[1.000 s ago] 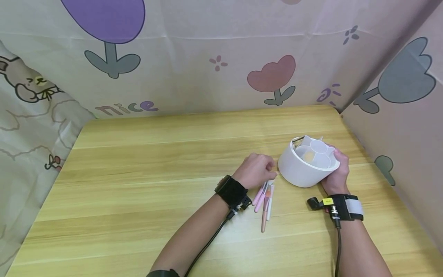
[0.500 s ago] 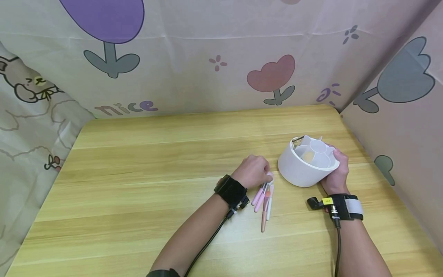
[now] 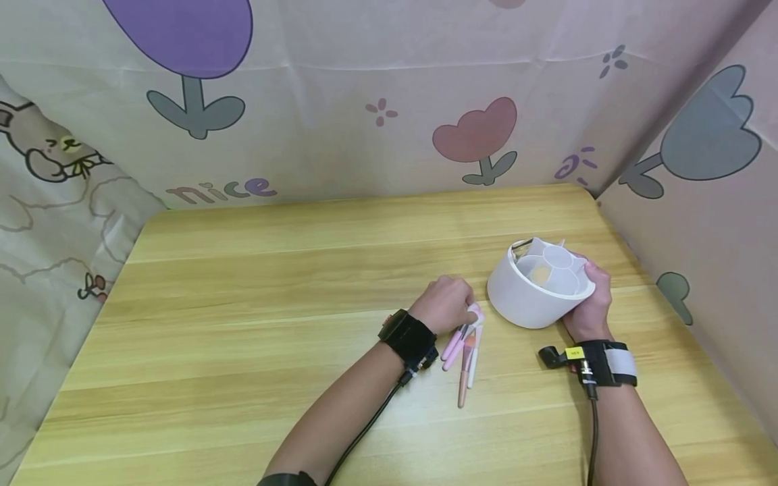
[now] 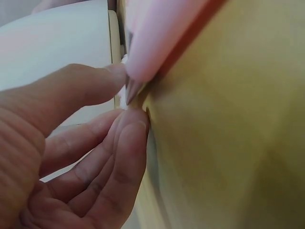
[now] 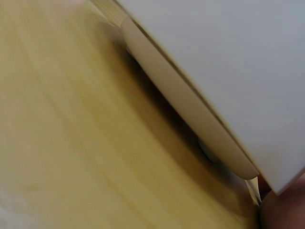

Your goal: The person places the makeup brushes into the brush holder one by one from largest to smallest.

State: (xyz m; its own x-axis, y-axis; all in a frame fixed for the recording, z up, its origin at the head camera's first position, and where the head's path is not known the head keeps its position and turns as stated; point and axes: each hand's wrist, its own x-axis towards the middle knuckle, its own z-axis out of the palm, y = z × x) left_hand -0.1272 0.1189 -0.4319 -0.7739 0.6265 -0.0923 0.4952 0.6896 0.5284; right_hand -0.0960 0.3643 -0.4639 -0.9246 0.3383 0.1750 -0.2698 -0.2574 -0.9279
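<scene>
Right of the table's middle, my left hand point(image 3: 444, 304) pinches the head end of a makeup brush in a small bunch lying on the wood. In the left wrist view, the thumb and fingertips point(image 4: 131, 126) close at a pale tip, beside a pink brush handle point(image 4: 159, 40). Pink handles point(image 3: 452, 347), a white one and a peach brush point(image 3: 464, 374) fan toward me. My right hand point(image 3: 592, 307) grips the right side of a white round organizer point(image 3: 525, 297) with inner compartments, tilted a little toward me. In the right wrist view its base point(image 5: 190, 105) shows close over the table.
A thin dark piece and a pale round piece point(image 3: 539, 273) sit inside the organizer. The wooden table point(image 3: 255, 304) ends at a printed cloth point(image 3: 340, 135) behind and on both sides. Black cables point(image 3: 371, 425) run from both wrist straps along the forearms.
My left hand has drawn back slightly left and down from beside the organizer onto the brush heads, and the pale heads now show past its fingers. The right hand and organizer stay put.
</scene>
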